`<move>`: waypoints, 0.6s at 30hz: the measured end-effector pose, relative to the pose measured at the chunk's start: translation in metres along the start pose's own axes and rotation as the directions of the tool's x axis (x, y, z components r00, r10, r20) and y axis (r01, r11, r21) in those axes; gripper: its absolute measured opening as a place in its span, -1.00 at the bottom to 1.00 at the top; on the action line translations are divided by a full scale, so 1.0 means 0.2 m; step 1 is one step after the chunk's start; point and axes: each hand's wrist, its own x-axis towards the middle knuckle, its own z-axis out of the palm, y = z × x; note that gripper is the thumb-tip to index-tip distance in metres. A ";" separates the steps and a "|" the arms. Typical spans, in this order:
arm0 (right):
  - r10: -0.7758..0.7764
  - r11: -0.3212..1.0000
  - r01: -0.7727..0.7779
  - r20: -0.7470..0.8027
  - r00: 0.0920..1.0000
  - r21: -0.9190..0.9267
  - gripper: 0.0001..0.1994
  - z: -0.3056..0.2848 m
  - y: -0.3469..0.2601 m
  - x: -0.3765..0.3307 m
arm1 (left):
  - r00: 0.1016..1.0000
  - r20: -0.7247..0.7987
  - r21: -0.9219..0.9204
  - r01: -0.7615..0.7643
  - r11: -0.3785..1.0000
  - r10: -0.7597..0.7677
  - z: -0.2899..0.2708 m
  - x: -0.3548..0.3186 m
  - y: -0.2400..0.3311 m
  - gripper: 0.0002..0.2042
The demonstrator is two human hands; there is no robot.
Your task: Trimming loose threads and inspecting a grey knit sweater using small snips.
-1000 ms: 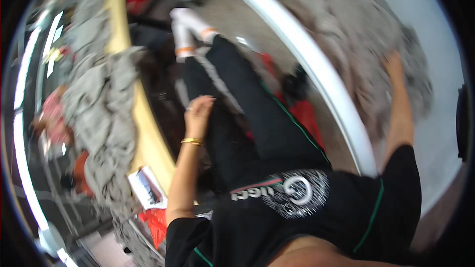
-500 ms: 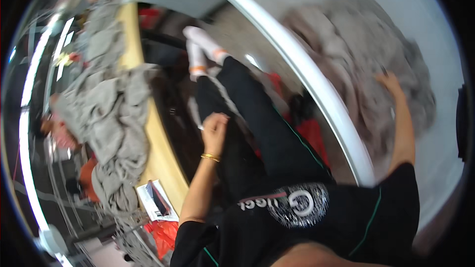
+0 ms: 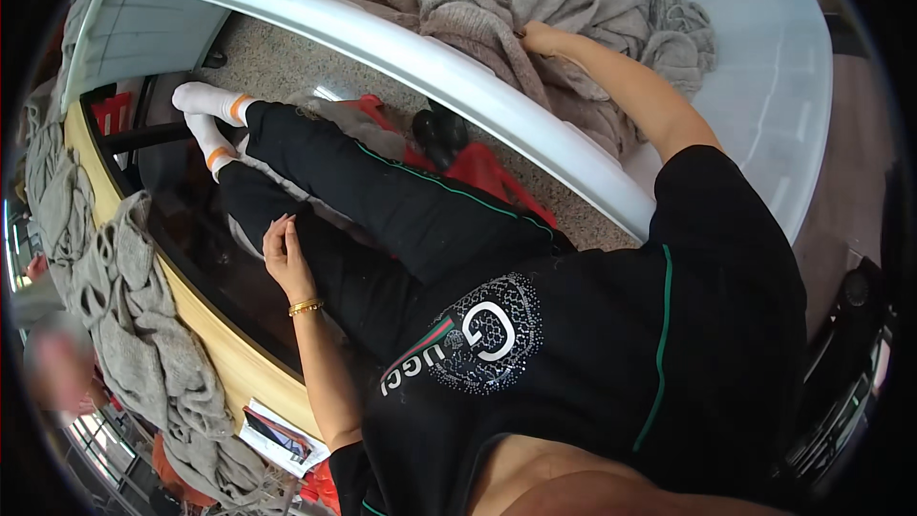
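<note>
In the white tub at the upper right lies a heap of grey-brown knitted garments. My right arm reaches over into it, and my right hand is closed on the fabric of one knitted garment; its fingertips are partly hidden in the folds. My left hand, with a gold bracelet at the wrist, hovers by my left knee. Its fingers are curled together, and nothing shows in them.
Grey knitwear drapes along a pale wooden table edge on the left. A paper with a dark picture lies at its near end. Red plastic and a black object are on the floor beside my legs. Another person is beyond the table.
The view has turned, so the tub now sits higher in it. My right hand has gone from lying on the heap to closing on fabric nearer the tub's rim. My left hand stays near my knee.
</note>
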 end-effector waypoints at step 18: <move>-0.724 -0.056 0.593 -0.442 0.529 0.803 -0.66 -0.70 -1.38 -1.49 | 0.949 0.229 -0.335 0.285 0.898 -0.216 -0.20 0.10 0.10 -0.64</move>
